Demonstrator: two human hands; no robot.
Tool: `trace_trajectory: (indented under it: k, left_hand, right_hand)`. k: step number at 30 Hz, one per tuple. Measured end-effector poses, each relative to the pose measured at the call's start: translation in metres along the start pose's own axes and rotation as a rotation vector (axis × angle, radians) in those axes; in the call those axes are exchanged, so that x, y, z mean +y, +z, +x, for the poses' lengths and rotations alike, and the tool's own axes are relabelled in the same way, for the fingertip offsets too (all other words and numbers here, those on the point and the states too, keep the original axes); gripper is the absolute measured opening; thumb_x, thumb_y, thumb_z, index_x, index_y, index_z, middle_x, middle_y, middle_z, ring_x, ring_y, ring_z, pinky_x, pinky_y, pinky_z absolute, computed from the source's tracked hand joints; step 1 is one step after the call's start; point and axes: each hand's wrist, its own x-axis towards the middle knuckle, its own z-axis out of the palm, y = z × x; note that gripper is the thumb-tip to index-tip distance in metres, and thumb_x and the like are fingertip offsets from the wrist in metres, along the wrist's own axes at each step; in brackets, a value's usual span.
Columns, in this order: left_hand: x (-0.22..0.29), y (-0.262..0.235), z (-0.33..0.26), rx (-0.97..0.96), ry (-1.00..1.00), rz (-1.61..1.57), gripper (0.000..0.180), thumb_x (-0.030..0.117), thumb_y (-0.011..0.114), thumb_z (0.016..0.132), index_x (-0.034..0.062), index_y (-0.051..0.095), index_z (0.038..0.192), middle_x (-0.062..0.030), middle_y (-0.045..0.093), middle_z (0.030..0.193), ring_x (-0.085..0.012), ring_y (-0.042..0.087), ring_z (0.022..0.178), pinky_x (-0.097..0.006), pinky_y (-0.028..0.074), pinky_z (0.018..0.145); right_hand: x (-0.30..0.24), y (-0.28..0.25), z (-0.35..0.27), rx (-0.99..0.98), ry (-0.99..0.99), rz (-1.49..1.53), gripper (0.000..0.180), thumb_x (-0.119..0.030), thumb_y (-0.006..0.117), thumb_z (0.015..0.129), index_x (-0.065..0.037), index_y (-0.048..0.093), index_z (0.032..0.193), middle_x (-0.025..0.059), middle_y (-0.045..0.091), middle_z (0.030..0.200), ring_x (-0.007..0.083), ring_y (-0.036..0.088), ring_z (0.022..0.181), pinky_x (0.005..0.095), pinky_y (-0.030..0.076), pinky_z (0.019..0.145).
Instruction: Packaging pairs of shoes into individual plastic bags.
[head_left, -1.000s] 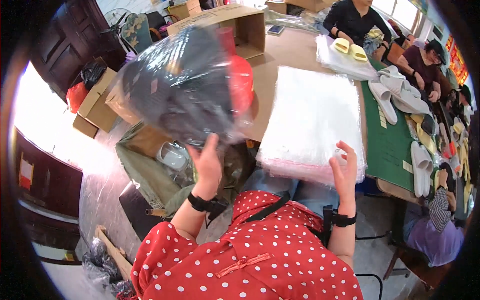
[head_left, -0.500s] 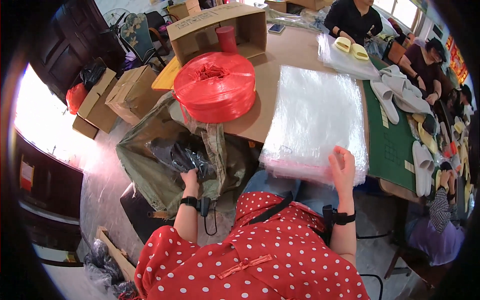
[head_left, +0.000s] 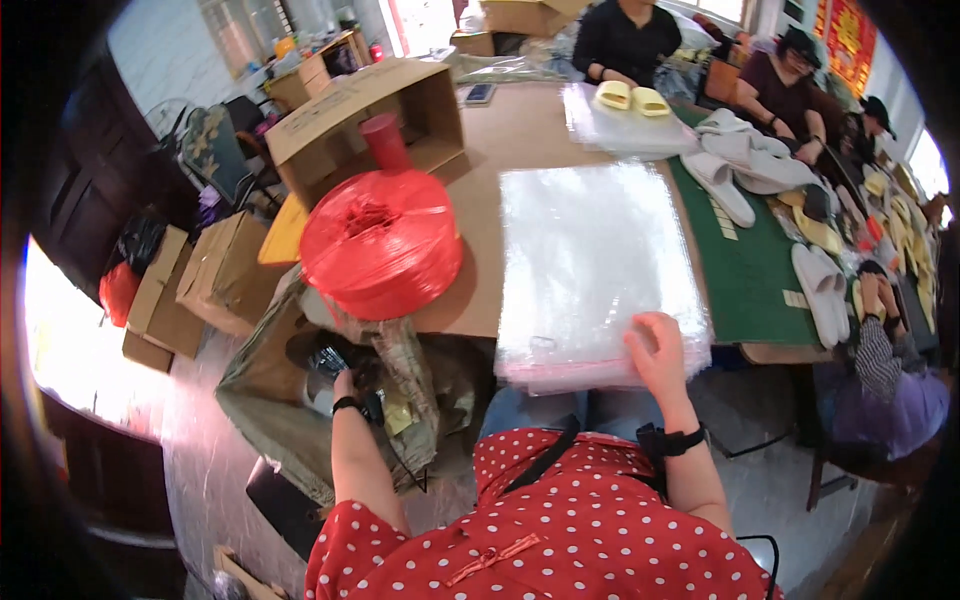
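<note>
My left hand [head_left: 344, 383] is down inside an open green woven sack [head_left: 262, 385], closed on a dark item in a shiny clear bag [head_left: 325, 355]. Its fingertips are mostly hidden, and the item's kind cannot be made out. On the table's near edge lies a stack of clear plastic bags [head_left: 598, 255] with a pink lower border. My right hand [head_left: 660, 352] rests at the near right of this stack, fingers loosely curved and thumb apart, with nothing visible in them.
A big red twine roll [head_left: 380, 240], a red cup [head_left: 386, 142] and an open carton [head_left: 370, 115] stand left on the table. Yellow slippers [head_left: 632, 98] lie on more bags farther back. White slippers [head_left: 822, 295] are on the green mat [head_left: 735, 270], with several people working around it.
My left hand has gone deeper into the sack with the dark bagged item. My right hand stays by the bag stack, its fingers slightly more curled. The view has shifted to the right and up.
</note>
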Motion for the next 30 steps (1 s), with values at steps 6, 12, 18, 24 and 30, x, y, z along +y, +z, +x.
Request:
trace_trajectory:
  k: [6,12,18,24,30]
  left_hand:
    - [0.073,0.077,-0.039,0.927,-0.304,0.555,0.130,0.077,0.073,0.068,-0.0091,0.019,0.149,-0.0338,0.044,0.140,-0.0484,0.044,0.131,-0.057,0.038,0.106]
    - [0.308,0.146,-0.194,0.606,0.811,0.288,0.053,0.020,0.069,0.092,-0.0009,0.052,0.137,-0.0206,0.047,0.147,-0.0365,0.042,0.137,-0.047,0.030,0.115]
    - [0.390,0.245,-0.268,-0.276,1.153,0.402,0.055,0.016,0.080,0.077,0.0064,0.062,0.128,-0.0156,0.042,0.155,-0.0394,0.032,0.146,-0.049,0.026,0.119]
    - [0.372,0.303,-0.253,-0.432,1.181,0.552,0.056,0.029,0.078,0.079,0.0115,0.064,0.130,-0.0142,0.046,0.153,-0.0409,0.036,0.143,-0.056,0.026,0.118]
    - [0.364,0.307,-0.246,-0.483,1.126,0.492,0.054,0.025,0.080,0.076,0.0149,0.067,0.127,-0.0119,0.054,0.146,-0.0382,0.041,0.141,-0.055,0.024,0.119]
  right_hand:
    - [-0.001,-0.002,0.000,-0.076,-0.030,-0.075,0.034,-0.022,0.077,0.083,-0.003,0.067,0.109,0.0141,0.065,0.115,0.0330,0.058,0.111,0.0406,0.047,0.096]
    - [0.000,-0.013,-0.003,-0.094,-0.015,-0.079,0.036,-0.024,0.078,0.083,-0.003,0.068,0.111,0.0127,0.064,0.117,0.0321,0.056,0.114,0.0410,0.046,0.098]
    - [-0.003,-0.030,-0.002,-0.148,-0.019,0.041,0.036,-0.021,0.078,0.081,-0.004,0.068,0.112,0.0140,0.064,0.121,0.0328,0.056,0.118,0.0419,0.045,0.101]
    - [0.062,-0.143,0.029,0.315,-0.045,-0.335,0.027,-0.015,0.077,0.081,-0.006,0.068,0.104,0.0133,0.067,0.110,0.0336,0.061,0.107,0.0428,0.047,0.095]
    - [0.223,-0.297,0.012,0.590,0.397,-0.915,0.052,-0.033,0.077,0.082,-0.003,0.062,0.121,0.0235,0.055,0.133,0.0429,0.048,0.127,0.0513,0.041,0.105]
